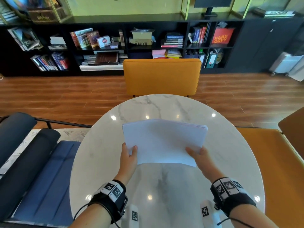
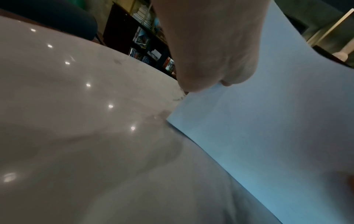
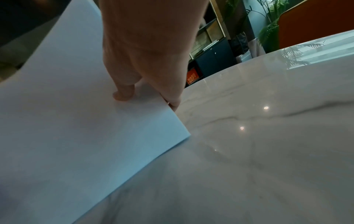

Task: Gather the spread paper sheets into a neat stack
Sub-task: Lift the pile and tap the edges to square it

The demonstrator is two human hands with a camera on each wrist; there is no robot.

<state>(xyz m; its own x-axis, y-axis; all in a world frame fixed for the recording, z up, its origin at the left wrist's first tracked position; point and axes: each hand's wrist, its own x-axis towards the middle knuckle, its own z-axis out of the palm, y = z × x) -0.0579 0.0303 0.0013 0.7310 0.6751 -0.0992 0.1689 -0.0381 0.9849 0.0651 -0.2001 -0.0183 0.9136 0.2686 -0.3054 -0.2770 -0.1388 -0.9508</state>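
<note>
Head view: both hands' fingers (image 1: 134, 149) pinch the paper stack (image 1: 164, 142) at its near corners.

Office or reading-lounge setting: a long black bookshelf (image 1: 125, 45) of books and binders (image 1: 211, 59) along the far wall, a monitor (image 1: 212, 4) on top, wood plank floor (image 1: 65, 92), orange chair (image 1: 162, 76) at a round marble table (image 1: 164, 106).
</note>
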